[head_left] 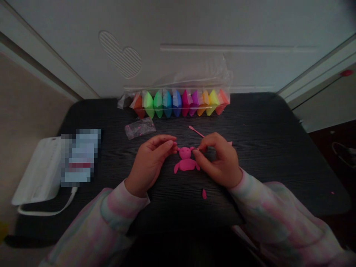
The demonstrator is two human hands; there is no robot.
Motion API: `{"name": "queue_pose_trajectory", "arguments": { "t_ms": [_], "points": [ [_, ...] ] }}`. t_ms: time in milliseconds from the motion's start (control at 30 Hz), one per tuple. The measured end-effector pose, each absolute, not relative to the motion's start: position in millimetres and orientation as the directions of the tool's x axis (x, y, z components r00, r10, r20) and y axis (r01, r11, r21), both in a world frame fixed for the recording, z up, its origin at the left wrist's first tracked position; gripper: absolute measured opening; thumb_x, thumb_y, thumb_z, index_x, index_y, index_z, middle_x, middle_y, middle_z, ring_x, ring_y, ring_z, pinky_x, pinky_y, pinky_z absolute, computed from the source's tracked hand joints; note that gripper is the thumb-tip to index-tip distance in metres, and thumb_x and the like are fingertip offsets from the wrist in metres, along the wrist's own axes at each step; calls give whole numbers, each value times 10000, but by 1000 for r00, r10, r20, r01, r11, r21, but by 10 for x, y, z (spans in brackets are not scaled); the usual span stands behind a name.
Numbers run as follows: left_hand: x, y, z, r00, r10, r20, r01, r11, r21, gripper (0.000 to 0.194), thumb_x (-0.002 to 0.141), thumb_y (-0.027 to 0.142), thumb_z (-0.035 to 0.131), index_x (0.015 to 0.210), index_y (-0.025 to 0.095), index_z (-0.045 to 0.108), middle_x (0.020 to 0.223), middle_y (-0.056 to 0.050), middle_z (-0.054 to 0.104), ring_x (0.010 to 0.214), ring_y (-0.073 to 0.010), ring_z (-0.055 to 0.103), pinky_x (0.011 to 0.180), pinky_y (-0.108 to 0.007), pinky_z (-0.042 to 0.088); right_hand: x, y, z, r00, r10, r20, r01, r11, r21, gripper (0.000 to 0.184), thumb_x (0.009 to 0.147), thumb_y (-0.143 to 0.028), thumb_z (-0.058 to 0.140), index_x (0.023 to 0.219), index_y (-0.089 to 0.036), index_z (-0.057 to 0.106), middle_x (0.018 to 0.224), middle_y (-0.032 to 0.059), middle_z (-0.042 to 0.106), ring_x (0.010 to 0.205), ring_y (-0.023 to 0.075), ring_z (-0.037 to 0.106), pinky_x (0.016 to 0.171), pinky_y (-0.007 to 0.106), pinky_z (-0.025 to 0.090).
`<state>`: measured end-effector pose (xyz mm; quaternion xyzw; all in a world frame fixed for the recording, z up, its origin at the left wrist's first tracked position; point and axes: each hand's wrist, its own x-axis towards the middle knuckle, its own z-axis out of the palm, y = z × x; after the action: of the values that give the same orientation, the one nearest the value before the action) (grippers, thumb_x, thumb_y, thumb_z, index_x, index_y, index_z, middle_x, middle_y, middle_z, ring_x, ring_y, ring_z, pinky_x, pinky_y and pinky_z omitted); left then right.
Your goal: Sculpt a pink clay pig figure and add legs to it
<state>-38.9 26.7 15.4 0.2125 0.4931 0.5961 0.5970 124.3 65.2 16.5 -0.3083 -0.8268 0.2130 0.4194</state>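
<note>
On the dark counter (264, 152), between the two hands, lies a pink clay figure (186, 164); the step in hand looks like shaping or fixing its ears (192, 148). The fingers of the left hand (150, 163) and right hand (221, 161) are drawn nearly together on either side of its head (185, 153); whether they grip clay cannot be told. The next move seems to call for a light touch. Part of a pink stick (196, 131) is hidden behind the right hand, and dim light blurs small details
</note>
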Motion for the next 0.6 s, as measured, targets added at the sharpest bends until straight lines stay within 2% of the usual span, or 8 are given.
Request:
{"name": "queue_pose_trajectory", "arguments": {
  "t_ms": [167, 300, 400, 500, 600],
  "points": [
    [-397, 258, 152, -179, 928, -327, -503, 199, 841, 66, 666, 137, 651, 728, 153, 666, 679, 19, 632, 625, -62, 587, 634, -172, 476, 1226, 662, 147, -443, 684, 579, 337, 726, -600, 128, 739, -149, 589, 714, -206, 477, 674, -12, 573, 662, 124, 548, 630, 290, 445],
    [-398, 258, 154, -172, 925, -338, -496, 215, 841, 62, 673, 138, 647, 730, 154, 664, 671, 17, 631, 626, -62, 584, 633, -173, 472, 1240, 656, 123, -418, 712, 565, 288, 693, -661, 113, 743, -112, 569, 745, -211, 514, 727, -6, 622, 712, 123, 599, 660, 281, 486],
    [-388, 261, 159, -177, 921, -346, -494, 221, 841, 67, 666, 137, 650, 730, 152, 662, 662, 14, 630, 626, -66, 583, 637, -186, 469, 1250, 648, 119, -433, 733, 524, 317, 668, -673, 122, 761, -134, 568, 844, -222, 552, 779, -6, 665, 744, 125, 625, 688, 281, 505],
    [-382, 266, 163, -181, 920, -348, -500, 218, 838, 62, 660, 139, 650, 721, 149, 660, 664, 11, 628, 623, -71, 581, 642, -202, 470, 1262, 649, 135, -466, 726, 505, 355, 677, -645, 208, 799, -149, 534, 990, -230, 554, 855, -3, 691, 799, 122, 638, 721, 278, 506],
    [-392, 266, 158, -183, 920, -347, -509, 214, 834, 64, 660, 133, 647, 721, 148, 661, 674, 10, 631, 623, -72, 583, 637, -201, 471, 1279, 656, 152, -521, 710, 473, 336, 680, -651, 178, 829, -146, 489, 964, -221, 578, 865, 2, 696, 788, 114, 644, 694, 262, 506]
  ]
}}
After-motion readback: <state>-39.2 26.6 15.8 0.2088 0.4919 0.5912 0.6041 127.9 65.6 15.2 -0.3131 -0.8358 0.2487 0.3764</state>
